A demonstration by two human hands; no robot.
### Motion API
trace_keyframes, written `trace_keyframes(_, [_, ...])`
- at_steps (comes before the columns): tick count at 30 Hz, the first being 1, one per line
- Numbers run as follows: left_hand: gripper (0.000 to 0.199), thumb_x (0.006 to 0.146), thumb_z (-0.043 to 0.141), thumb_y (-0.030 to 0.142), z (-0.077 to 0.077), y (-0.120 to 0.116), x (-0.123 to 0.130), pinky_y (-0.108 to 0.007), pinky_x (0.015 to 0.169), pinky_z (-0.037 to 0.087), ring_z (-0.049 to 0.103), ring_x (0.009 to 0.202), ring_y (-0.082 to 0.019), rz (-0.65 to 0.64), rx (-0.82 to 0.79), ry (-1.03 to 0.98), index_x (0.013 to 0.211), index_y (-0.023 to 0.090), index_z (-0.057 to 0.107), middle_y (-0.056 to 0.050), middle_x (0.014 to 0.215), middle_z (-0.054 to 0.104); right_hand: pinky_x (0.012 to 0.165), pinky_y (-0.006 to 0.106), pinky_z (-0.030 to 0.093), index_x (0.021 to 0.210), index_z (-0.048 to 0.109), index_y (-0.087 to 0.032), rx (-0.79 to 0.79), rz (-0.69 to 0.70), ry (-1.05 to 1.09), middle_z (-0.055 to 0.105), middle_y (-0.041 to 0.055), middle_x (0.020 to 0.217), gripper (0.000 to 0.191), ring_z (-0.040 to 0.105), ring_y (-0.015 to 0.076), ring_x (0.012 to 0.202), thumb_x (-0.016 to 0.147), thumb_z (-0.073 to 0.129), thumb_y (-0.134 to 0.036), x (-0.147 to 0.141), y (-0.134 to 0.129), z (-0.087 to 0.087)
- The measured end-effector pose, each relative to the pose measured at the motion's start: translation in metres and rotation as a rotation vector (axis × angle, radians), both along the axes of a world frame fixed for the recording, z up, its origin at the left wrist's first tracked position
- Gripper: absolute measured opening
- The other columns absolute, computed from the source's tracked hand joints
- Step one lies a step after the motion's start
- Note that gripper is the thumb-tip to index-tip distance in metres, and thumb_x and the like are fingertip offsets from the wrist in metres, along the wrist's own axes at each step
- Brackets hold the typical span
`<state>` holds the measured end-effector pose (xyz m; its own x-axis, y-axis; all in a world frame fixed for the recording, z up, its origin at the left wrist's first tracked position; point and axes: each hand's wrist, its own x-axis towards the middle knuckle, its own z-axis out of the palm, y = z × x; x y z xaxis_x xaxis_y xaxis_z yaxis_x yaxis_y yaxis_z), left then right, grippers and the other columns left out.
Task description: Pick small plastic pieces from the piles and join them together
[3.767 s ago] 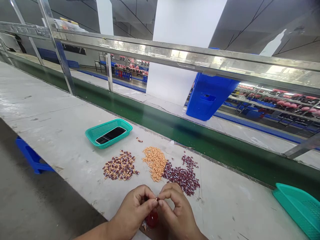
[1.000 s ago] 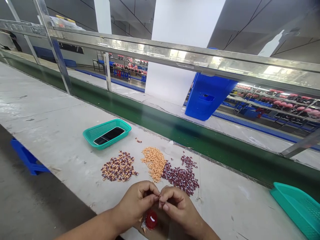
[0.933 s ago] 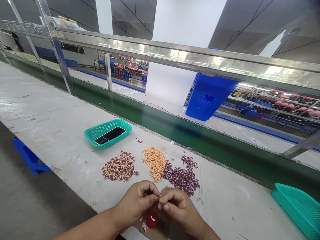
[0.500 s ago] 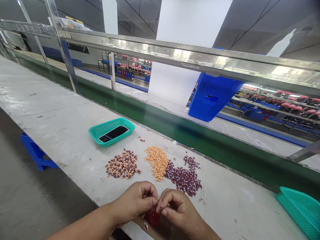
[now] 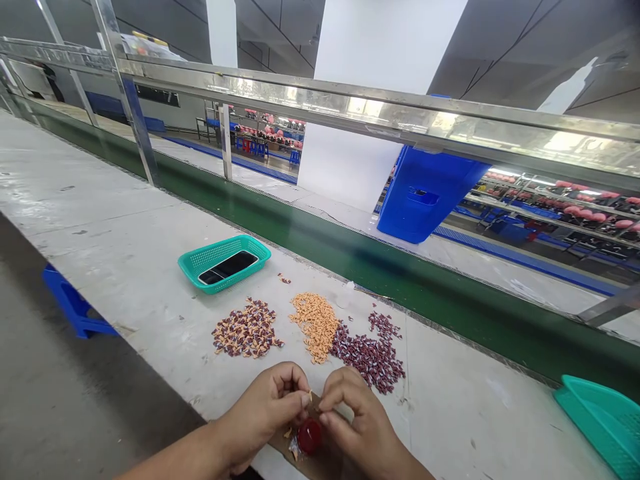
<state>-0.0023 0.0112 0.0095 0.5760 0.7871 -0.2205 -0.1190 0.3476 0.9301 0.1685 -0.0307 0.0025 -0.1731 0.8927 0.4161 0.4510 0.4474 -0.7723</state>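
Note:
My left hand [image 5: 280, 407] pinches a small orange piece [image 5: 311, 395] between thumb and forefinger. Just to its right, my right hand [image 5: 353, 413] has thumb and fingers pressed together; what they hold is too small to name. Below and between the hands, a round red container [image 5: 309, 436] rests on a brown board [image 5: 327, 460], with a few orange scraps beside it. Beyond the hands lie a mixed orange and maroon pile [image 5: 246, 330], an orange pile [image 5: 315, 323] and a maroon pile [image 5: 370, 357].
A green basket [image 5: 189, 265] holds a phone [image 5: 230, 267] at the back left. Another green basket [image 5: 595, 413] stands at the right edge. A green belt [image 5: 280, 223] runs behind the table, under a metal rail [image 5: 350, 110] and blue crate [image 5: 425, 200].
My hands have moved slightly apart, and my right hand's fingers have lifted away from the red container. More of the container and board now shows between them.

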Motion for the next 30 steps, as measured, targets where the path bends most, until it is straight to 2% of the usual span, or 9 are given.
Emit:
trace_keyframes(3, [0.025,0.068,0.068,0.034,-0.001,-0.003,0.003,-0.023,0.053,0.033,0.047,0.054,-0.01,-0.02,-0.027,-0.002,0.071,0.016,0.051,0.004,0.057,0.055,0.064,0.026,0.043,0.072,0.058,-0.023,0.045,-0.09,0.163,0.055,-0.0014,0.072,0.009,0.055,0.0145,0.069,0.074,0.058,-0.013,-0.002,0.001,-0.001])
trace_keyframes(6, [0.026,0.068,0.069,0.035,0.0,-0.006,0.005,-0.022,0.053,0.034,0.048,0.053,-0.009,-0.036,-0.045,-0.021,0.07,0.016,0.051,0.004,0.056,0.056,0.063,0.024,0.043,0.074,0.058,-0.023,0.052,-0.117,0.221,0.054,-0.0021,0.072,0.009,0.055,0.0138,0.069,0.076,0.058,-0.014,-0.006,0.0,-0.001])
trace_keyframes(12, [0.029,0.068,0.07,0.037,0.003,-0.007,0.008,-0.022,0.053,0.034,0.049,0.053,-0.009,-0.029,-0.05,-0.036,0.07,0.017,0.05,0.004,0.055,0.058,0.064,0.023,0.043,0.074,0.058,-0.024,0.075,-0.119,0.245,0.054,-0.0029,0.072,0.01,0.054,0.0132,0.069,0.077,0.06,-0.015,-0.008,0.0,-0.003])
trace_keyframes(18, [0.03,0.069,0.071,0.038,-0.002,-0.008,0.007,-0.022,0.054,0.035,0.049,0.054,-0.009,0.003,-0.061,-0.065,0.071,0.016,0.05,0.003,0.058,0.059,0.064,0.024,0.043,0.073,0.058,-0.024,0.061,-0.127,0.283,0.054,-0.0027,0.073,0.009,0.054,0.0135,0.069,0.077,0.062,-0.018,-0.009,0.001,-0.006])
trace_keyframes(27, [0.033,0.067,0.073,0.043,-0.004,-0.014,0.014,-0.023,0.059,0.038,0.049,0.061,-0.011,0.132,0.002,-0.117,0.073,0.016,0.055,0.002,0.065,0.058,0.064,0.024,0.044,0.073,0.058,-0.023,0.003,-0.134,0.34,0.055,-0.002,0.073,0.007,0.054,0.014,0.07,0.079,0.061,-0.02,-0.013,0.001,-0.013])
trace_keyframes(30, [0.034,0.067,0.073,0.044,-0.006,-0.015,0.016,-0.021,0.056,0.036,0.046,0.058,-0.009,0.149,0.027,-0.118,0.071,0.016,0.054,0.003,0.062,0.056,0.064,0.024,0.044,0.073,0.058,-0.023,0.004,-0.137,0.343,0.055,-0.0021,0.073,0.006,0.054,0.0139,0.069,0.078,0.061,-0.02,-0.013,0.001,-0.011])
